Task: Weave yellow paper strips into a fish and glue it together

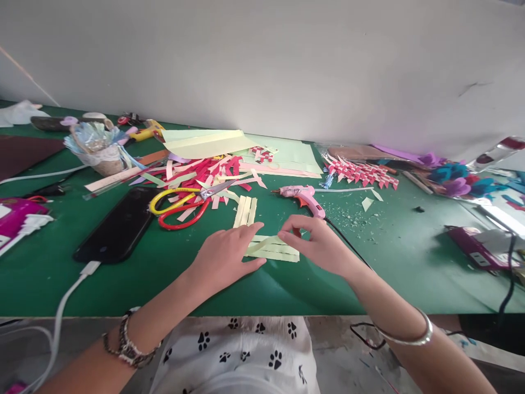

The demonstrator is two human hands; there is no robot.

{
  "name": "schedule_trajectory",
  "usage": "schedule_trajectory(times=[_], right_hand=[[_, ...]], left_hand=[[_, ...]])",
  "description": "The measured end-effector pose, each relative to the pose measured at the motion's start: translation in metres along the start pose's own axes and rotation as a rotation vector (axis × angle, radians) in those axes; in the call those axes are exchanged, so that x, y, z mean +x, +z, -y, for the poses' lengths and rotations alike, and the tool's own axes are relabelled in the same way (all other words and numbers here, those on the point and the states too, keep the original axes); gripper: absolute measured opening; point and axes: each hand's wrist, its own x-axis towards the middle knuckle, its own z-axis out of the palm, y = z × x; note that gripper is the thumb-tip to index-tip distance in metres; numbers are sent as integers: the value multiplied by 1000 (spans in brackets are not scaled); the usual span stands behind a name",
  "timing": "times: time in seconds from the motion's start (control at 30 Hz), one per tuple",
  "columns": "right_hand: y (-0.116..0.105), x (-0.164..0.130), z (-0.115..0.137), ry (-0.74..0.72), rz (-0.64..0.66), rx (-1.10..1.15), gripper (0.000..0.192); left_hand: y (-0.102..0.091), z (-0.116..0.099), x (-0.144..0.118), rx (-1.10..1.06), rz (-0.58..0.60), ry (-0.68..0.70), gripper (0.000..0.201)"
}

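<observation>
Pale yellow paper strips (274,249) lie crossed on the green table (164,284) in front of me. My left hand (225,257) rests flat on their left ends, fingers spread, pressing them down. My right hand (318,241) pinches the right end of one strip between thumb and fingers. More pale yellow strips (245,211) lie just behind. A pink glue gun (302,197) sits right behind my right hand.
Scissors with yellow and red handles (180,207) lie on a heap of red and pink paper scraps (205,172). A black phone (118,225) on a white cable is at left. Woven red-white strips (361,172), paper flowers (455,178) and a basket (98,148) stand further back.
</observation>
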Motion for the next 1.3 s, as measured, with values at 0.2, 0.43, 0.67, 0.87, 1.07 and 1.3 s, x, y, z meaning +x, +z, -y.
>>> schedule_trajectory(times=[0.2,0.43,0.67,0.87,1.07,1.3], right_hand=[[-10,10,-5,-58,-79,74,24],[-17,15,-94,268,-414,-577,37],[-1,37,-109,349,-275,-509,19],[-3,33,-108,321,-301,-519,15],[-8,-1,-84,187,-396,-373,31],[9,-33,-47,142,-401,-433,44]], left_hand=[[-7,1,0,16,-48,-145,43],[-3,12,-9,-176,-104,-152,51],[-12,12,-15,-272,-47,-208,57],[-7,19,-21,-249,-56,-259,51],[-3,25,-20,-232,-43,-308,53],[-3,27,-19,-186,-112,-275,51]])
